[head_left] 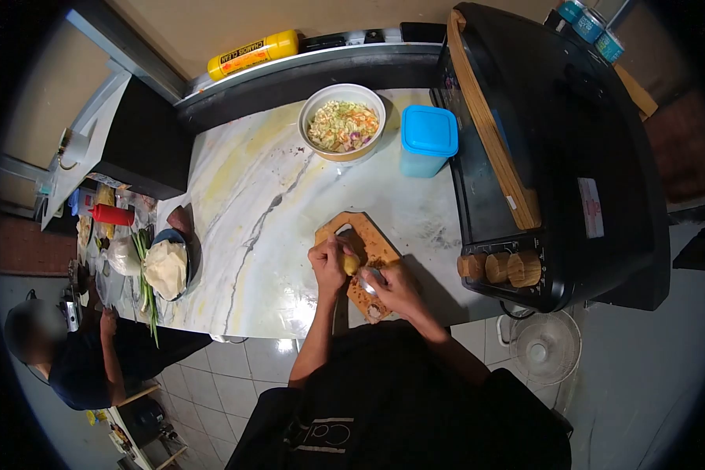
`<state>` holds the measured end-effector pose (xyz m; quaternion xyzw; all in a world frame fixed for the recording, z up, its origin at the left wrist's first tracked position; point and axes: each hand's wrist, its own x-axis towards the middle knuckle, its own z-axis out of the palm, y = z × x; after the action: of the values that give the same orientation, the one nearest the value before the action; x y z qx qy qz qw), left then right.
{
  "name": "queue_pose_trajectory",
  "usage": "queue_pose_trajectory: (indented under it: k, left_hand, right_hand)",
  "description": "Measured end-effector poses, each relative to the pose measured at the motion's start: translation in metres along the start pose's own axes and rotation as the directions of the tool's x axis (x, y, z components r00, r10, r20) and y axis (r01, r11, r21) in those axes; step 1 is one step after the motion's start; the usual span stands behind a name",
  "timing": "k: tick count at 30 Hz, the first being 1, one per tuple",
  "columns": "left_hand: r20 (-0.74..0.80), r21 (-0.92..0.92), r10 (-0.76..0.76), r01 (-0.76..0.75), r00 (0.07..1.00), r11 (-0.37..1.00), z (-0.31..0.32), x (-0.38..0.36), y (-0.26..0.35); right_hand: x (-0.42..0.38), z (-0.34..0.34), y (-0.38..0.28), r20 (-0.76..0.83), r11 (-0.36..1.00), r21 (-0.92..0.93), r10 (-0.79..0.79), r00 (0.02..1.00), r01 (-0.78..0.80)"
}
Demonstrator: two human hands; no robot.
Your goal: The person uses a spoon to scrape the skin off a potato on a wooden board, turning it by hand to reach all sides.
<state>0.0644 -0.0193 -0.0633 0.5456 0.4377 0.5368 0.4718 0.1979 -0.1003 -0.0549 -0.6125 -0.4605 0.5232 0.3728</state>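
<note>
Still early, I'd judge: left hand (330, 262) fingers clamped on a whole-looking potato (351, 264), right hand (395, 288) fingers closed on a knife (370, 280) beside it. Board (372, 244) beneath shows few cut pieces; salad bowl (342, 121) well beyond looks finished.

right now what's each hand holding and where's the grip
The left hand grips a small yellow piece of food around its side, over the board. The right hand holds a knife by its handle.
</note>
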Motion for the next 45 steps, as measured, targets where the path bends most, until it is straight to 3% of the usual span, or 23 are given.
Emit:
queue_pose_trajectory:
  k: [2, 3, 5, 9, 10, 12, 14, 18, 21, 24, 27, 28, 31, 32, 39, 42, 45]
  left_hand:
    - [-0.003, 0.016, 0.005, -0.005, 1.000, 1.000, -0.003, 0.002, -0.007]
    - [-0.011, 0.005, 0.010, -0.010, 1.000, 1.000, -0.001, 0.007, -0.006]
    - [-0.010, -0.007, -0.016, 0.016, 1.000, 1.000, -0.001, 0.001, -0.001]
    - [-0.012, -0.028, -0.032, 0.032, 0.999, 0.999, -0.001, 0.002, 0.001]
    - [-0.007, -0.036, -0.001, 0.001, 1.000, 0.999, 0.000, 0.001, 0.000]
    - [0.001, -0.042, 0.060, -0.060, 0.998, 0.997, -0.001, 0.001, -0.003]
    - [-0.026, -0.030, 0.000, 0.000, 1.000, 1.000, -0.003, 0.003, -0.006]
    - [-0.029, -0.004, -0.048, 0.048, 0.998, 0.999, 0.001, 0.002, 0.000]
    - [-0.027, 0.011, -0.032, 0.032, 0.999, 0.999, -0.001, 0.003, -0.004]
    - [-0.014, -0.014, -0.065, 0.065, 0.998, 0.998, -0.001, 0.002, -0.002]
    - [-0.024, 0.007, -0.010, 0.010, 1.000, 1.000, -0.001, 0.002, -0.006]
    - [-0.032, -0.006, -0.018, 0.018, 0.999, 1.000, -0.003, 0.000, -0.005]
    - [-0.039, -0.044, -0.025, 0.024, 0.999, 0.999, 0.002, 0.005, -0.004]
    - [-0.041, -0.043, -0.028, 0.027, 0.999, 0.999, 0.003, 0.008, -0.004]
    - [-0.038, -0.032, -0.041, 0.040, 0.998, 0.999, 0.000, 0.003, -0.004]
    - [-0.027, 0.004, -0.007, 0.007, 1.000, 1.000, 0.000, 0.001, -0.004]
    - [-0.050, -0.073, -0.073, 0.069, 0.996, 0.995, 0.001, 0.004, -0.005]
  right_hand:
    - [-0.006, 0.007, 0.028, -0.037, 0.990, -0.072, -0.121, 0.992, 0.118]
    - [-0.011, 0.008, 0.020, -0.013, 1.000, 0.005, 0.006, 1.000, -0.006]
    - [-0.008, 0.003, -0.003, 0.004, 0.995, 0.078, 0.066, 0.998, -0.066]
    - [0.013, 0.003, -0.015, -0.050, 0.977, -0.214, 0.012, 0.999, -0.023]
    - [0.012, 0.009, -0.007, -0.063, 0.996, -0.082, 0.022, 0.998, -0.027]
    - [0.010, 0.006, -0.002, -0.046, 0.998, -0.063, 0.006, 0.999, -0.009]
    - [0.005, 0.005, 0.024, -0.022, 0.996, -0.090, 0.024, 0.999, -0.026]
    - [-0.009, 0.005, -0.005, -0.010, 0.995, -0.004, -0.104, 0.994, 0.104]
    - [0.009, 0.004, -0.020, -0.017, 0.977, -0.201, -0.082, 0.996, 0.077]
    - [0.017, 0.010, -0.023, -0.048, 0.961, -0.248, -0.138, 0.989, 0.122]
    - [0.007, 0.005, -0.010, -0.002, 0.983, -0.170, -0.066, 0.998, 0.065]
    - [0.001, 0.007, -0.004, -0.045, 0.996, -0.006, -0.091, 0.995, 0.091]
    - [-0.013, -0.002, -0.001, -0.016, 0.978, -0.196, -0.078, 0.997, 0.073]
    - [-0.014, 0.000, -0.005, -0.078, 0.968, -0.143, -0.218, 0.973, 0.206]
    - [0.016, 0.010, -0.003, -0.063, 0.977, -0.188, -0.111, 0.992, 0.098]
    - [0.004, 0.000, -0.012, 0.007, 0.996, -0.052, -0.077, 0.997, 0.078]
    - [-0.005, -0.002, -0.014, -0.094, 0.985, -0.091, -0.153, 0.984, 0.145]
